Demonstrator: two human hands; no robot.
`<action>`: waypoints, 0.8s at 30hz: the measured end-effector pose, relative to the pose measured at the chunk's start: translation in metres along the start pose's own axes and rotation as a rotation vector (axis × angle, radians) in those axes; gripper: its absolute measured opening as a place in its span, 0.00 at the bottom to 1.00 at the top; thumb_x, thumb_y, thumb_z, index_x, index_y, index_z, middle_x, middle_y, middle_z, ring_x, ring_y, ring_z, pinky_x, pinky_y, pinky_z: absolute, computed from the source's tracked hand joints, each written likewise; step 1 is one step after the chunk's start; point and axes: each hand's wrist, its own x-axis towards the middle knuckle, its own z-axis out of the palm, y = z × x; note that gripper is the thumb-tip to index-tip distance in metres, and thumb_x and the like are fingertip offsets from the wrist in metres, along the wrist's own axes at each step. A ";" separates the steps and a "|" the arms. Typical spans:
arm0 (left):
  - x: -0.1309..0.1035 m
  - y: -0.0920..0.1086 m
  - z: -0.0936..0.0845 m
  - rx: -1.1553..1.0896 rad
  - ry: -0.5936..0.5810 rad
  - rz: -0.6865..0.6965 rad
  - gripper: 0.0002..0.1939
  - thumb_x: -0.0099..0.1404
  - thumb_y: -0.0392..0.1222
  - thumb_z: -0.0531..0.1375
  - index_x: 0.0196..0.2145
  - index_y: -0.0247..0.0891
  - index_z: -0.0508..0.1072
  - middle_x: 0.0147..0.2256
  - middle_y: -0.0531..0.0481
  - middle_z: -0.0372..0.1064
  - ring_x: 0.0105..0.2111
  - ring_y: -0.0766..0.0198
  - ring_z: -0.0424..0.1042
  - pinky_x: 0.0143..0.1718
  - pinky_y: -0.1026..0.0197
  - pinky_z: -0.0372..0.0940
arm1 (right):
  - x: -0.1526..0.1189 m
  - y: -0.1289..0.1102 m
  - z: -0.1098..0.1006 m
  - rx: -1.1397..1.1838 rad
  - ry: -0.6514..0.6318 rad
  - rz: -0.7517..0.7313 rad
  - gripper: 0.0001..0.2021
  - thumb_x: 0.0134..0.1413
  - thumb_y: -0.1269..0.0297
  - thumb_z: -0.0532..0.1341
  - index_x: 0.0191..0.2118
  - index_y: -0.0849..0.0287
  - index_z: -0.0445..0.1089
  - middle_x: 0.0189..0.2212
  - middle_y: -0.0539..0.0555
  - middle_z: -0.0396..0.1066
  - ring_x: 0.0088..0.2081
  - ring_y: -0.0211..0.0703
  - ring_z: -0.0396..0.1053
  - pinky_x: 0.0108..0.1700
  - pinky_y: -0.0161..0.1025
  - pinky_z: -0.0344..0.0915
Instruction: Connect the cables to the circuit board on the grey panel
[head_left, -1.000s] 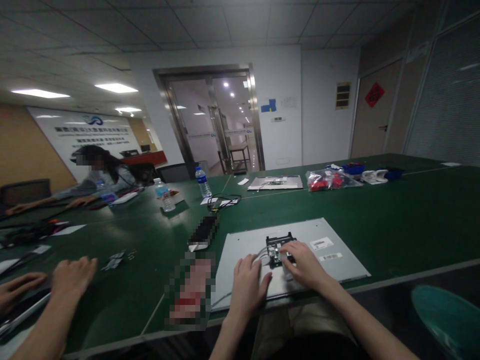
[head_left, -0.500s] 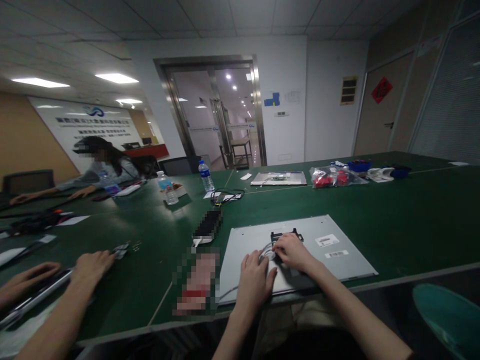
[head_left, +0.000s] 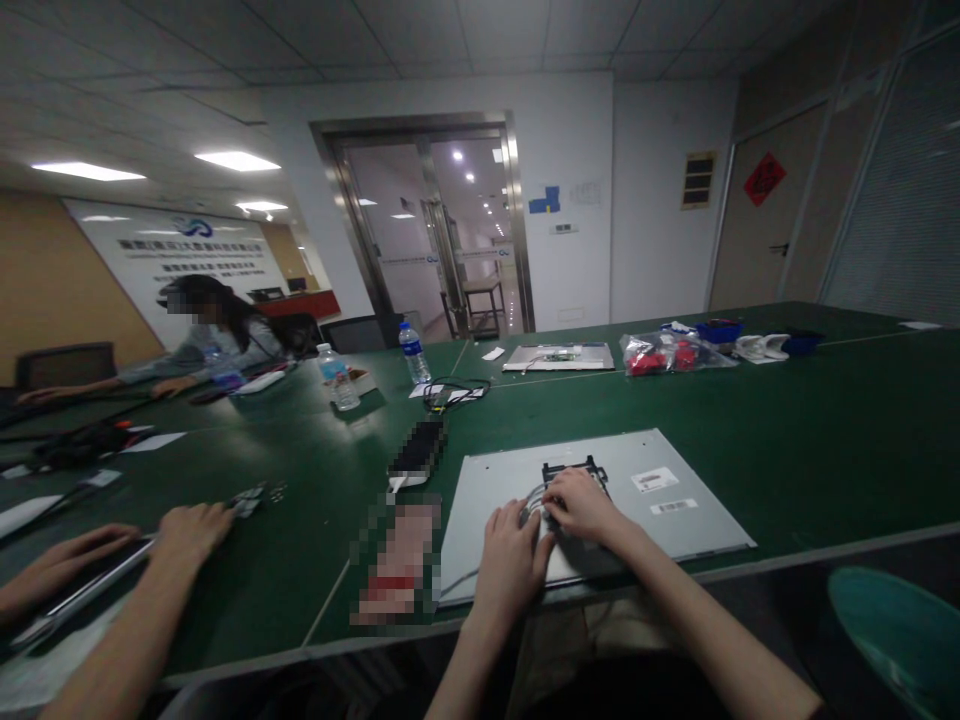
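A flat light-grey panel with two labels lies on the green table in front of me. On its middle is a black plastic bracket, partly covered by my right hand. A thin grey cable loops between my hands, and a stretch of it leaves the panel's left edge. My left hand rests on the panel with its fingers curled at the cable. Bent fingers of my right hand pinch the cable beside the bracket; the fingertips are partly hidden.
At the left, another person's hands hold a metal strip. Left of my panel lie a blurred-out phone and a pinkish item. Water bottles, a black cable, a second panel and a bag of red parts stand farther back.
My left thumb has come in closer to the right hand at the cable. The panel stays in place. The view has shifted very slightly.
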 end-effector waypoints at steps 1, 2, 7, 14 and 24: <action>0.000 0.000 0.000 -0.002 -0.001 0.001 0.14 0.67 0.41 0.57 0.50 0.41 0.73 0.52 0.40 0.66 0.53 0.48 0.64 0.58 0.41 0.56 | 0.000 -0.001 0.001 0.003 0.005 0.009 0.11 0.64 0.59 0.61 0.45 0.61 0.71 0.45 0.55 0.71 0.48 0.46 0.70 0.53 0.52 0.66; 0.000 0.000 0.000 -0.004 -0.001 0.002 0.14 0.68 0.40 0.57 0.50 0.41 0.72 0.52 0.40 0.66 0.53 0.48 0.64 0.58 0.41 0.56 | -0.001 -0.002 0.001 0.007 0.011 0.020 0.10 0.64 0.59 0.61 0.43 0.61 0.72 0.44 0.54 0.72 0.48 0.47 0.70 0.53 0.53 0.65; -0.001 -0.002 0.002 -0.015 -0.003 0.011 0.14 0.68 0.40 0.56 0.51 0.40 0.72 0.51 0.40 0.66 0.53 0.49 0.64 0.57 0.42 0.56 | 0.000 -0.008 0.010 0.018 0.043 0.088 0.10 0.63 0.58 0.62 0.40 0.61 0.72 0.41 0.53 0.72 0.49 0.47 0.69 0.55 0.53 0.63; -0.001 -0.002 0.002 -0.020 -0.005 0.021 0.16 0.68 0.39 0.56 0.52 0.41 0.71 0.52 0.41 0.66 0.54 0.49 0.63 0.58 0.42 0.55 | 0.004 -0.011 0.016 0.027 0.045 0.144 0.14 0.64 0.57 0.61 0.50 0.60 0.69 0.49 0.56 0.69 0.48 0.47 0.70 0.50 0.51 0.68; -0.001 -0.003 0.004 -0.012 -0.005 0.016 0.15 0.68 0.39 0.56 0.51 0.40 0.71 0.52 0.41 0.67 0.54 0.49 0.64 0.59 0.42 0.55 | 0.011 -0.014 0.018 0.010 0.040 0.250 0.15 0.65 0.58 0.60 0.52 0.60 0.68 0.50 0.57 0.68 0.47 0.47 0.70 0.49 0.50 0.69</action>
